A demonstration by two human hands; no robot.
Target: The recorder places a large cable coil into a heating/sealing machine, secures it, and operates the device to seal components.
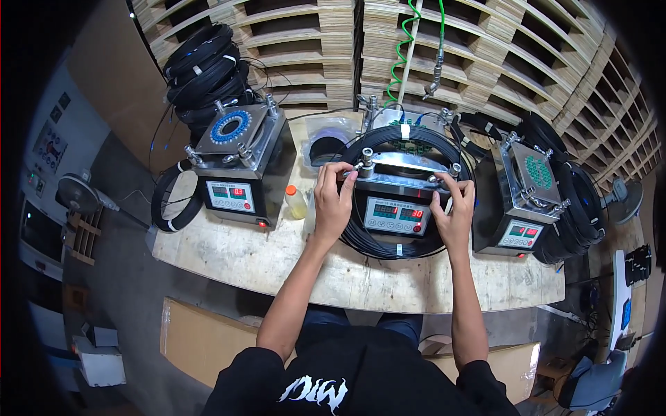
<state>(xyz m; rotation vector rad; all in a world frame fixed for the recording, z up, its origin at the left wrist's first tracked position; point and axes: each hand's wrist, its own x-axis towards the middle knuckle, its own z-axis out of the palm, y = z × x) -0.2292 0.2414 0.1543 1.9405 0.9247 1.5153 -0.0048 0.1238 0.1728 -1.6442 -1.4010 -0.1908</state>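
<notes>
Pale wooden pallets (291, 31) rise in stacks behind the wooden surface (388, 288), with a green spiral air hose (401, 52) hanging before them. A black, box-shaped machine with a metal top plate (239, 173) stands to the left, and a similar black machine with a green-dotted plate (499, 215) to the right. Near the left hand (333, 201) is a small orange-capped bottle of yellow liquid (297, 205). The central black machine with a white, red-lit control panel (397, 218) sits mid-surface, ringed by a large coil of black cable (423, 251) that crosses in front of its base.

Both forearms reach forward, hands raised at the machine's front corners. The left fingers are bent by the silver left corner post (367, 161); the right hand (454, 208) has thumb and forefinger curved, a small gap between them, near the silver right corner post (454, 169). Whether either set grips anything cannot be told.
</notes>
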